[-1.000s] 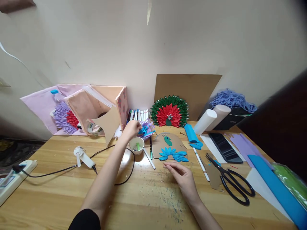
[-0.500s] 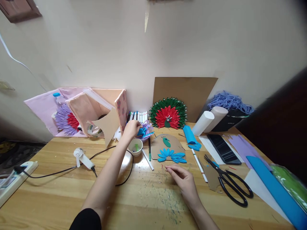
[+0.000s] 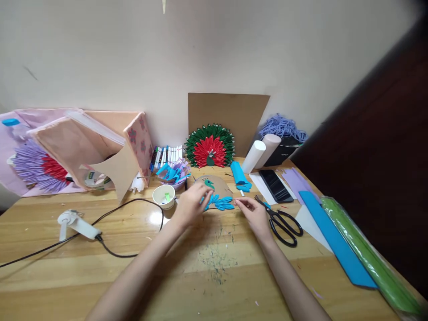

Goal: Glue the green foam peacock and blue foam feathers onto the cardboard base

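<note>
My left hand (image 3: 193, 206) is over the left edge of a rounded cardboard piece (image 3: 222, 185), its fingers bent together. What they hold, if anything, is too small to tell. The cardboard bears blue paper petals (image 3: 223, 203) in a fan along its front edge and a green bird-head cutout (image 3: 209, 183) above them, partly behind my left fingers. Just right of the petals, my right hand (image 3: 254, 215) has thumb and forefinger pinched, with something too small to name at their tips. Black-handled scissors (image 3: 284, 226) lie to its right.
A white paper cup (image 3: 163, 197) and a bowl of blue and purple paper scraps (image 3: 175, 172) stand at left. Behind is a red and green paper peacock (image 3: 210, 147). A corded white device (image 3: 78, 225) lies at left; a phone (image 3: 276, 186) and blue paper (image 3: 337, 240) at right.
My left hand has come from the scrap bowl right and toward me, to the cardboard. My right hand has moved closer to the petals' right end. The view has turned rightward.
</note>
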A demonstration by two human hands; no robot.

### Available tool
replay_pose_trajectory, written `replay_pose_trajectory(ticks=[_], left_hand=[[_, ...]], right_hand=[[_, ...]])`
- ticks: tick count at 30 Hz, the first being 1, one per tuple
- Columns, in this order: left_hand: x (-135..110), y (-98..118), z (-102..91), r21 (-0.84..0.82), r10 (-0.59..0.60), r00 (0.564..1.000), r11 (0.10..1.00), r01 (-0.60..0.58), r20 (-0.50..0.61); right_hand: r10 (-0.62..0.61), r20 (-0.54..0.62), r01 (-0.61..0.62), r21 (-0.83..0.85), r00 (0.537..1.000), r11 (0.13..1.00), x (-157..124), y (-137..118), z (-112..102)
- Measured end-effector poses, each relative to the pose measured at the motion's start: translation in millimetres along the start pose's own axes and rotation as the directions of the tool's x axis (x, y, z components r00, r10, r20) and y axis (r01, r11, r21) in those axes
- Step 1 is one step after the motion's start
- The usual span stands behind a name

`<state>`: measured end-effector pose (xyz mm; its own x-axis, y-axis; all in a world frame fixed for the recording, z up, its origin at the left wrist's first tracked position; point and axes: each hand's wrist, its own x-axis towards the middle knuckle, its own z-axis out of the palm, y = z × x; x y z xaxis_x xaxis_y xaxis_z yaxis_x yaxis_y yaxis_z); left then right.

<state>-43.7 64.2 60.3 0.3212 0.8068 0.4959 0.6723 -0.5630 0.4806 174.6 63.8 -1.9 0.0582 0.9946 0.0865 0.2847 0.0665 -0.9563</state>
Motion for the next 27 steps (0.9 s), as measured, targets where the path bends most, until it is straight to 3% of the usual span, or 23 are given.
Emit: replay_pose_trajectory(ticks=[4, 7, 13, 20, 27], left_hand=[[-17, 3, 46.9, 0.029, -0.051, 0.988, 0.998, 0.047, 0.148], [-21, -6, 63.5, 0.015, -0.042, 0.982, 0.999, 0.040, 0.185], [-24, -16, 72.7, -0.017, -0.052, 0.980, 0.998, 0.056, 0.192], [-4, -28, 82.0, -0.053, -0.293, 0.935, 0.950, 0.309, 0.199], [9, -40, 88.4, -0.018, -0.268, 0.925, 0.959, 0.283, 0.268]], right_hand=[[-0.012, 0.077, 0.026, -0.183, 0.997, 0.983, 19, 13, -6], [-0.036, 0.093, 0.056, -0.218, 0.995, 0.974, 27, 21, -1], [-0.092, 0.098, 0.117, -0.297, 0.991, 0.948, 37, 25, 10], [-0.200, 0.197, 0.258, -0.343, 0.960, 0.903, 40, 18, 11], [-0.324, 0.193, 0.374, -0.364, 0.926, 0.853, 33, 22, 18]])
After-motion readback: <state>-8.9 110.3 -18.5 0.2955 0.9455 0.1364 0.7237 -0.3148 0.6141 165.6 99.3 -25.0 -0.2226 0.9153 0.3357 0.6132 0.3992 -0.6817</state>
